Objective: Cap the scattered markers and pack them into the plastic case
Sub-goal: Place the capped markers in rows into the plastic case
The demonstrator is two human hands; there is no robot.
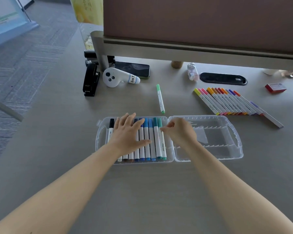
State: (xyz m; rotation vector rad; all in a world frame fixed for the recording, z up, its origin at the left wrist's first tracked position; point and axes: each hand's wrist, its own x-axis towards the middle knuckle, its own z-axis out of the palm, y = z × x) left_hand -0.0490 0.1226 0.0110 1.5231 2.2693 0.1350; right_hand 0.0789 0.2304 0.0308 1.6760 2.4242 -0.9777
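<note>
A clear plastic case [233, 132] lies open on the desk in front of me. Its left half holds a row of several capped markers [148, 141], from black through blues to teal. My left hand [128, 132] lies flat on that row, fingers spread and straight. My right hand [179, 132] is at the row's right end, its fingertips pinching the rightmost teal marker [163, 146] near the cap. The right half of the case holds no markers. A light green marker [160, 98] lies alone beyond the case. Several capped warm-coloured markers [227, 101] lie side by side at the back right.
A black stapler [90, 80], a white controller [118, 77] and a phone [134, 68] sit at the back left. A small bottle [192, 71], a black oval cable port [223, 78] and a red box [275, 88] lie at the back right, under a raised partition [193, 49].
</note>
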